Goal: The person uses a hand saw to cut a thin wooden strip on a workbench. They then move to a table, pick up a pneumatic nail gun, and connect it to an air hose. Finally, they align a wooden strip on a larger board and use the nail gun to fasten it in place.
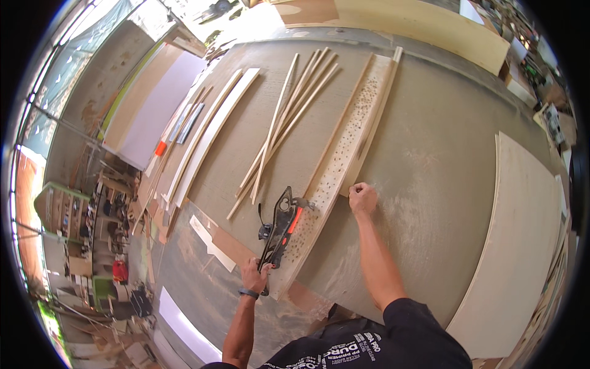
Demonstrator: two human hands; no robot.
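Note:
A long, narrow wooden panel (345, 147) with a speckled face and thin strips along its long edges lies across the table. Near its closer end rests a black-and-orange hand tool (283, 229) with a long open frame; its exact kind is unclear. My left hand (253, 276) is closed around the tool's near end. At the panel's right edge, my right hand (363, 198) has its fingers pinched together beside a small flat piece of wood (348, 186) that juts from the edge. Whatever those fingers hold is hidden.
Several thin wooden strips (284, 123) lie crossed left of the panel. Farther left are a white board strip (216, 136) and blue-grey bars (190, 123). A large pale sheet (513, 246) lies at the right, and a long plywood board (393, 23) spans the far edge.

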